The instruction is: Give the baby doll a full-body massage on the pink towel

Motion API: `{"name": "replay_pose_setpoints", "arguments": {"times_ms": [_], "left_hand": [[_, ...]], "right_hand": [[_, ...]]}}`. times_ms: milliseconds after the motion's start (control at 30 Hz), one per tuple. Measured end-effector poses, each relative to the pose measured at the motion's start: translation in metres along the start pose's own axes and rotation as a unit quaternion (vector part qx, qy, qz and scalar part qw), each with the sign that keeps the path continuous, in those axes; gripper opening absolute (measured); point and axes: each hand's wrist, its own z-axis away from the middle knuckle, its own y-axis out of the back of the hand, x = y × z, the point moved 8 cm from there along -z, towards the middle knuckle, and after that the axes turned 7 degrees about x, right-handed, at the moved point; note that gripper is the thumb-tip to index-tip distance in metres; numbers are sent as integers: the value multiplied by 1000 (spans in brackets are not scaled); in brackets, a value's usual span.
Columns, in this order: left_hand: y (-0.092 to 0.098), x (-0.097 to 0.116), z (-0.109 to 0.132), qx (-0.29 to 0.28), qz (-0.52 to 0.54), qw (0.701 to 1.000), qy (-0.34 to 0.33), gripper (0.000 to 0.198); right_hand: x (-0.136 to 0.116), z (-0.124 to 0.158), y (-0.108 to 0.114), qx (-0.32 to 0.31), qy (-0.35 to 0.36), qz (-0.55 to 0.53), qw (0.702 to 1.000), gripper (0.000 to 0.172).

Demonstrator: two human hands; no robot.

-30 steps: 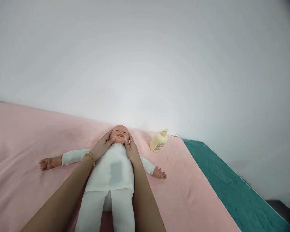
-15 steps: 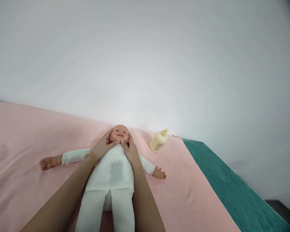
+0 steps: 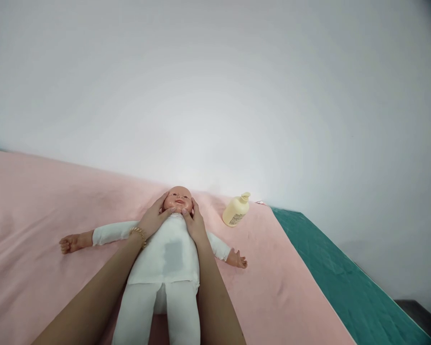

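A baby doll [image 3: 154, 268] in white cloth lies on its back, arms spread, with a grey patch on its belly. Its bare head [image 3: 179, 191] points toward the wall. My left hand [image 3: 154, 218] cups one side of the head, its thumb along the jaw. On the opposite cheek rests my right hand [image 3: 196, 223], with the thumb near the chin. Both hands are curved around the head, and some fingertips are hidden beside it. A beaded bracelet [image 3: 138, 236] circles my left wrist.
A pale yellow pump bottle [image 3: 236, 211] stands right of the doll's head. Beneath lies a pink sheet [image 3: 273, 297], slightly wrinkled, with a green cover [image 3: 337, 273] showing along the right. A white wall [image 3: 215, 96] rises behind. Something dark [image 3: 420, 314] is at the lower right.
My thumbs have slid slightly apart, away from the middle of the doll's chin. The hands still cup the head, and the doll and bottle stay in place.
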Motion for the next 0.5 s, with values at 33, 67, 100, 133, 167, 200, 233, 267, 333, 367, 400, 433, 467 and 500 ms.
{"name": "replay_pose_setpoints", "arguments": {"times_ms": [33, 67, 100, 133, 167, 200, 233, 267, 333, 367, 400, 433, 467, 500], "left_hand": [[0, 0, -1, -3, -2, 1000, -3, 81], [0, -1, -1, -6, -3, 1000, -7, 80], [0, 0, -1, -9, -4, 1000, -10, 79], [0, 1, -1, -13, -2, 1000, -13, 78], [1, 2, -1, -18, 1, 1000, -14, 77], [1, 3, -1, -23, 4, 1000, -15, 77], [1, 4, 0, -27, 7, 999, -16, 76], [2, 5, 0, -30, 9, 999, -17, 75], [3, 6, 0, -30, 10, 999, -17, 76], [4, 5, 0, -29, 9, 999, -15, 77], [4, 5, 0, -28, 8, 999, -13, 78], [4, 4, -1, -26, 7, 1000, -10, 79], [4, 3, -1, -25, 7, 1000, -6, 79], [4, 3, -1, -23, 8, 1000, -2, 80]], "right_hand": [[0, 0, 0, -2, 2, -3, 1000, 78], [1, -1, 0, -3, 3, -7, 1000, 78], [0, -1, 1, -5, 2, -11, 1000, 78], [0, -1, 1, -7, 0, -16, 1000, 78], [0, -1, 2, -8, -2, -20, 1000, 79], [1, -1, 2, -10, -3, -24, 1000, 80], [2, -2, 2, -12, -4, -29, 1000, 81], [3, -3, 2, -12, -3, -35, 999, 82], [6, -5, 1, -18, -4, -54, 998, 82], [8, -7, 1, -21, -6, -68, 997, 82], [10, -8, 0, -23, -11, -82, 996, 82], [11, -8, 0, -23, -16, -93, 995, 81], [11, -8, 0, -22, -21, -96, 995, 81], [11, -8, 0, -19, -23, -92, 995, 80]]}}
